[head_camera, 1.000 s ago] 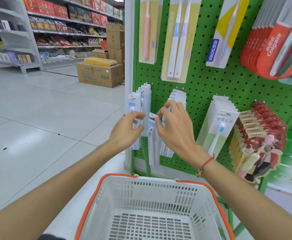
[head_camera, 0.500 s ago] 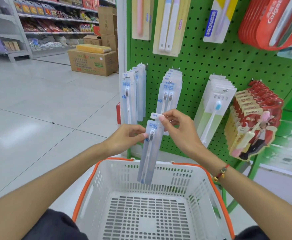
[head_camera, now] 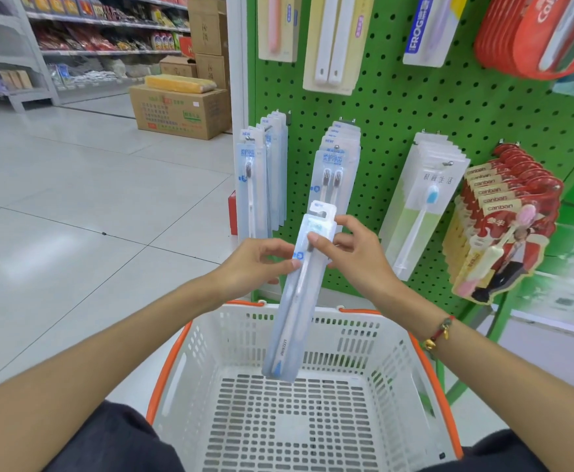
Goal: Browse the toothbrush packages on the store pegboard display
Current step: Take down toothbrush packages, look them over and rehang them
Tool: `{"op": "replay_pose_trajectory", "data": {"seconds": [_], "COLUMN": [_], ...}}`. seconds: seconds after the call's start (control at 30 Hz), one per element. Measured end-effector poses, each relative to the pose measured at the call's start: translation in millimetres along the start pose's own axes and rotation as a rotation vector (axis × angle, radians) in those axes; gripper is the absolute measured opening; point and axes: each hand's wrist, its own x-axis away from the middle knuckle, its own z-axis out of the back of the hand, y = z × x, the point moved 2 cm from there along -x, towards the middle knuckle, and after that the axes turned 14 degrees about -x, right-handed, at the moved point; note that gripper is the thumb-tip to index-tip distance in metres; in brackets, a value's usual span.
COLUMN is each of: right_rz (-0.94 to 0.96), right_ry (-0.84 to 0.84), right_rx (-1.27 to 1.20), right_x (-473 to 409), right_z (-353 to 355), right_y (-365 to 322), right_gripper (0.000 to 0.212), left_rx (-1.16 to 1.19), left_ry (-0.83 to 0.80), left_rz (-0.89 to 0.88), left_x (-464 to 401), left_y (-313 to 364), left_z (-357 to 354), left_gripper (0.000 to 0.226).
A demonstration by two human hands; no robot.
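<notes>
The right hand (head_camera: 353, 257) pinches the upper part of a toothbrush pack (head_camera: 296, 301), thumb on its face; the left hand (head_camera: 255, 264) pinches its left edge. The pack hangs tilted above the basket (head_camera: 425, 386), off the pegboard (head_camera: 398, 107). It looks light, a stiff but bendable clear blister, probably slick; the top by the hang tab seems the surest place to hold.

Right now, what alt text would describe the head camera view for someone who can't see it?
Both hands, left hand and right hand, pinch a toothbrush package above a white basket. Behind hangs a green pegboard with more packages.
</notes>
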Motion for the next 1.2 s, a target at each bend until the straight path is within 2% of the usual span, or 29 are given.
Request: {"op": "replay_pose_trajectory", "data": {"seconds": [0.13,0.27,0.37,0.47,0.73,0.83,0.93,1.2], "right_rz": [-0.005,-0.018,-0.024,-0.025,-0.128,-0.216,-0.226,-0.171], "right_ry": [-0.01,0.037,0.049,-0.016,-0.323,-0.449,-0.489,-0.556], "right_rx": [-0.021,-0.042,-0.023,0.025,0.225,0.242,0.221,0.262], "right_x": [2,-1,-1,1,8,8,7,7], "right_z": [0,4,6,5,1,6,12,16], "right_y": [-2,-2,1,4,8,13,13,14], "right_gripper": [0.013,0.023,0.019,0.016,0.053,0.056,0.052,0.065], "left_rx": [0.01,0.064,0.12,0.228,0.483,0.524,0.558,0.6], "left_ry": [0.013,-0.008,-0.03,0.001,0.264,0.348,0.377,0.405], "left_rz": [0.045,0.067,0.083,0.122,0.21,0.241,0.261,0.295], "left_x": [0,2,4,4,1,1,2,2], "left_y": [0,2,1,1,1,-2,-5,-8], "left_z": [1,1,-2,-3,10,18,23,25], "left_gripper": [0.007,0.007,0.012,0.022,0.026,0.021,0.019,0.027]}}
